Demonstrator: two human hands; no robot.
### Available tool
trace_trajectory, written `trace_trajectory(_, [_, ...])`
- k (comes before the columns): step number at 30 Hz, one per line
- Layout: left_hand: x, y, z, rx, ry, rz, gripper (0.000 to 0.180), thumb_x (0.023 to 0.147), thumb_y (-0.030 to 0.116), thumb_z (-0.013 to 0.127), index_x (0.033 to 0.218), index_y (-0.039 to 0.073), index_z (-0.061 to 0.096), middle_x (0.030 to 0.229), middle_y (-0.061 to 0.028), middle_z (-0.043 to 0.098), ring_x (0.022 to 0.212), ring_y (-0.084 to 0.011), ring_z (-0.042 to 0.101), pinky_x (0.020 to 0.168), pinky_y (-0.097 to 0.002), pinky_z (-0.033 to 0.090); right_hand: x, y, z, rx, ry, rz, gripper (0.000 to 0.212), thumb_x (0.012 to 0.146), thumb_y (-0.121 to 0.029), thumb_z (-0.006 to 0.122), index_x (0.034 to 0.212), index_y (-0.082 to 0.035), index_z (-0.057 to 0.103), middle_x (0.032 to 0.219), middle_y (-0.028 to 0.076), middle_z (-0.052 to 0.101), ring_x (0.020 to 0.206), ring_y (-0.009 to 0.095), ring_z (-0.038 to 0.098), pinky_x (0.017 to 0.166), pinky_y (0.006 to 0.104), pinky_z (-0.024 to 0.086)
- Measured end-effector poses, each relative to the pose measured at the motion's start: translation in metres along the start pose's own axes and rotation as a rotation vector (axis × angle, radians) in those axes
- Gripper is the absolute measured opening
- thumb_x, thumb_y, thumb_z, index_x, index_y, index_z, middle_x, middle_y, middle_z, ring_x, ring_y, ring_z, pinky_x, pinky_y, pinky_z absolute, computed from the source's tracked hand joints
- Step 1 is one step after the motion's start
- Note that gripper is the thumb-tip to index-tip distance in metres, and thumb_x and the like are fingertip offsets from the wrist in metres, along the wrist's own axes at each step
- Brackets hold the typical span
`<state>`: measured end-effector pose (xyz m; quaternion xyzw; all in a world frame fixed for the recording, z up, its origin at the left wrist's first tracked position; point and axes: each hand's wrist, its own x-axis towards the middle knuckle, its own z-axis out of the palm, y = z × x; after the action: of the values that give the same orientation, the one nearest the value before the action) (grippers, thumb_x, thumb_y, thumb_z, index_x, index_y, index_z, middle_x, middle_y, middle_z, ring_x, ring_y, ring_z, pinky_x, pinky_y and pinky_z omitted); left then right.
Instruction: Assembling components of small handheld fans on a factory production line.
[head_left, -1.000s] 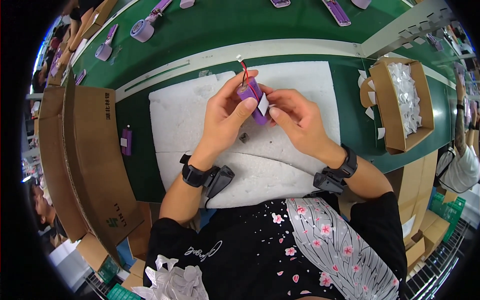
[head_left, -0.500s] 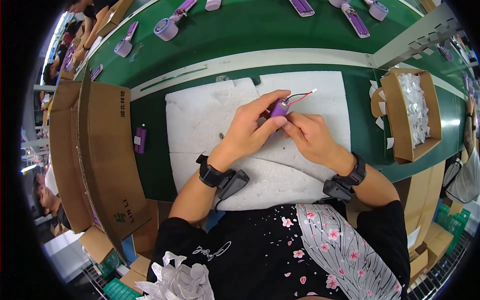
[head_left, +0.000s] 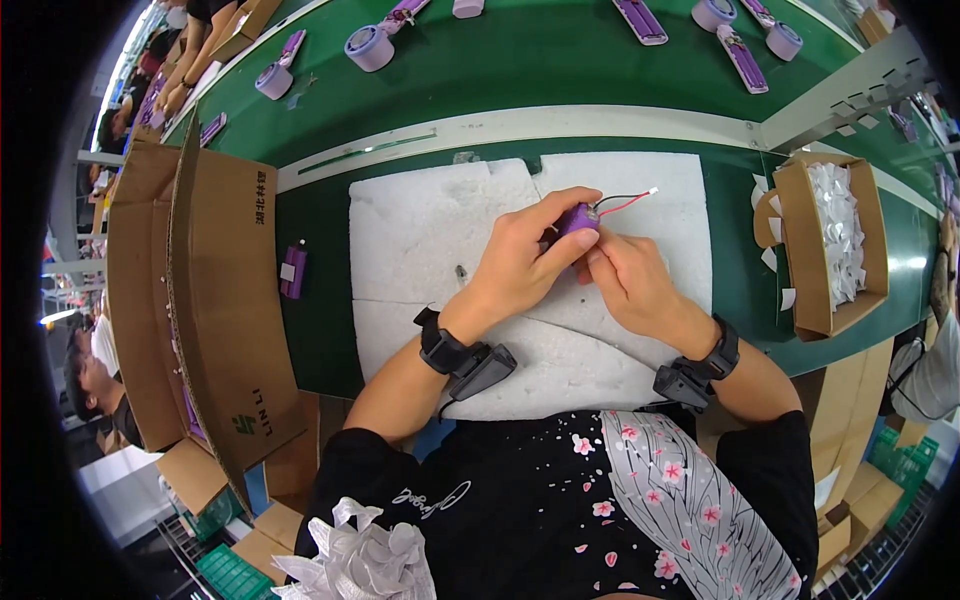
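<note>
The battery is above the foam, between the two hands. The left hand has it gripped: index finger along the far side, thumb across the near side, so the purple body sits in the gap between them. Its wired end sticks out past the left fingertips, up and to the right. From that end a red and a black wire run to a white plug that hangs free, touching neither hand.

The right hand is just below and to the right, thumb and fingers bent in toward the battery's near side, close to the left thumb. Whether these fingers pinch the battery itself cannot be told, as its lower part is hidden.

On the bench, left of the foam, lies a spare battery, apart from both hands.
</note>
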<state>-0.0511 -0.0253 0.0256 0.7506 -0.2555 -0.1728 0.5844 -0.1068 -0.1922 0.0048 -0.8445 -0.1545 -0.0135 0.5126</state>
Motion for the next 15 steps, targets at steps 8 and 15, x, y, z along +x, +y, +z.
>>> trace_trajectory(8, [-0.0016, -0.0057, 0.0003, -0.101, 0.015, 0.02, 0.034, 0.09, 0.014, 0.056, 0.122, 0.003, 0.053, 0.093, -0.0063, 0.063, 0.083, -0.0118, 0.058, 0.074, -0.0254, 0.048, -0.0001, -0.0044, -0.0027, 0.096, 0.039, -0.014, 0.018, 0.094, -0.018, 0.049, 0.093, -0.002, 0.055, 0.066, 0.014, 0.058, 0.058, 0.034, 0.057, 0.052, 0.0402, 0.043])
trace_trajectory(15, [0.0004, -0.0078, 0.0029, -0.083, 0.053, 0.093, 0.033, 0.087, 0.015, 0.062, 0.118, 0.005, 0.056, 0.092, -0.0095, 0.065, 0.072, -0.0144, 0.06, 0.064, -0.0257, 0.049, 0.0004, -0.0056, -0.0031, 0.075, -0.007, 0.01, 0.022, 0.097, -0.02, 0.045, 0.091, -0.001, 0.054, 0.067, 0.011, 0.059, 0.059, 0.028, 0.06, 0.055, 0.0354, 0.046])
